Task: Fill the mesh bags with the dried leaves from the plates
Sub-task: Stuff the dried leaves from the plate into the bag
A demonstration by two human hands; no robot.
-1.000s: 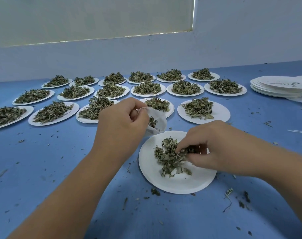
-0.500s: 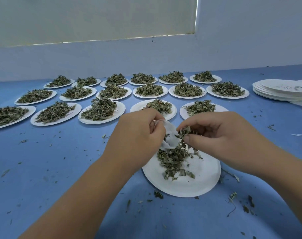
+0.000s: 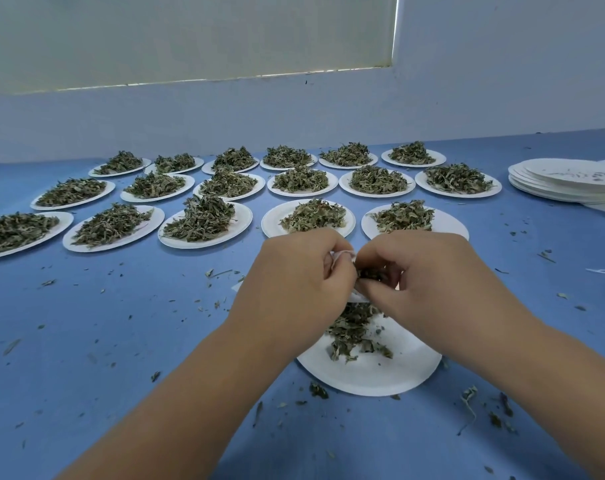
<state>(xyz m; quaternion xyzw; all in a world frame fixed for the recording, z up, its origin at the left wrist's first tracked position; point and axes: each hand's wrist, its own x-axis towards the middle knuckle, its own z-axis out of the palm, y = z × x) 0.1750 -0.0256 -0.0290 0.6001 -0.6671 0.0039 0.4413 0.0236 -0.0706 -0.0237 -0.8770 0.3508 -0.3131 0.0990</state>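
Mesh bag [image 3: 343,255]: white, held up between the two hands right at the fingertips. Only a strip of its rim and a lower corner show; the rest is hidden behind the hands.
Left hand [image 3: 294,277]: fingers [image 3: 333,268] curled, pinching the bag's rim on its left side.
Right hand [image 3: 432,278]: fingers [image 3: 384,252] bunched together and meeting the left fingertips at the bag's mouth, pinching a tuft of leaves.
Tuft of dried leaves [image 3: 369,274]: dark green, between the right thumb and fingers, touching the bag's opening. How much already lies inside cannot be told.
Near plate [image 3: 373,375]: white and round, directly below the fingers, partly covered by both hands.
Loose leaves [image 3: 353,332]: a thin pile on the near plate, just under the fingertips. The side of the plate nearer the person is bare.
Full plates [image 3: 206,221]: three rows beyond the fingers, each plate heaped with leaves. The two closest sit just past the knuckles, and the others spread away to the left and farther back.
Stack of empty plates [image 3: 567,183]: well to the right of the fingers, level with the middle row.
Thread [image 3: 604,271]: white, lying flat, well to the right of the right hand.
Crumbs [image 3: 469,398]: leaf bits scattered around the near plate and out to both sides of the forearms.
Table [image 3: 103,341]: blue, under everything.
Wall [image 3: 328,109]: pale, behind the farthest row.
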